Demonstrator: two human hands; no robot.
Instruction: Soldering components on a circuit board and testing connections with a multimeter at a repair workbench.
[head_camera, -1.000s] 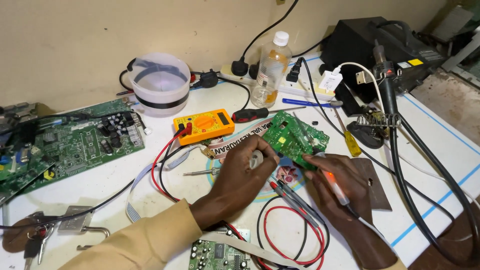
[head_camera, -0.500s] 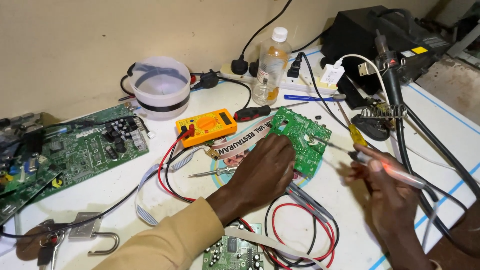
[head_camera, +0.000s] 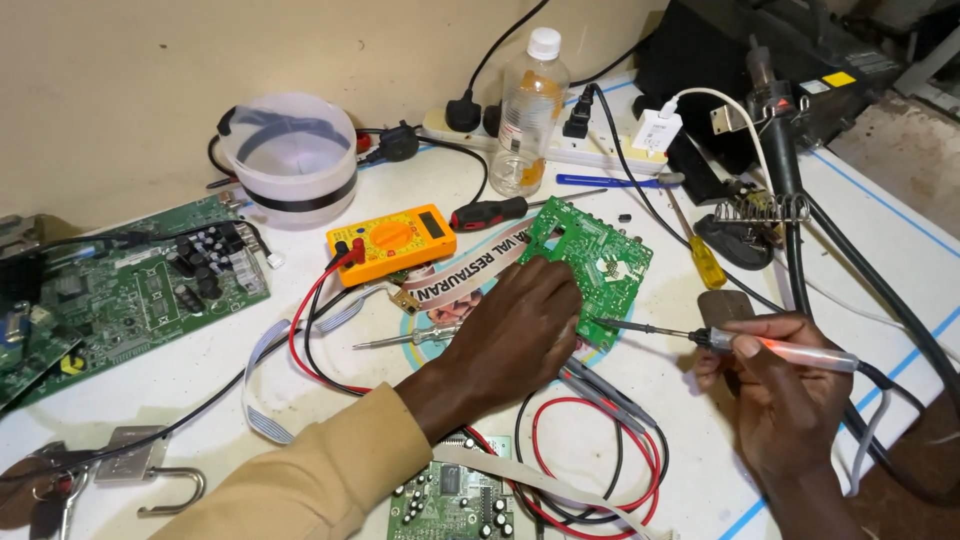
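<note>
Green circuit board (head_camera: 592, 262) flat on white bench, beside yellow multimeter (head_camera: 391, 241). My left hand (head_camera: 517, 330) presses it down, fingers spread, steadying. Right hand (head_camera: 775, 392) pinches soldering iron (head_camera: 728, 341), tip hovering at board edge.

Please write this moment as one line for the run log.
left hand: pressing down green circuit board | right hand: holding soldering iron, tip at board edge | nearby: orange meter, red and black leads

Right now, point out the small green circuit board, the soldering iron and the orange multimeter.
small green circuit board (head_camera: 610, 262), head view, bare upper right area.
soldering iron (head_camera: 800, 352), head view, handle.
orange multimeter (head_camera: 392, 238), head view, dial.
</note>
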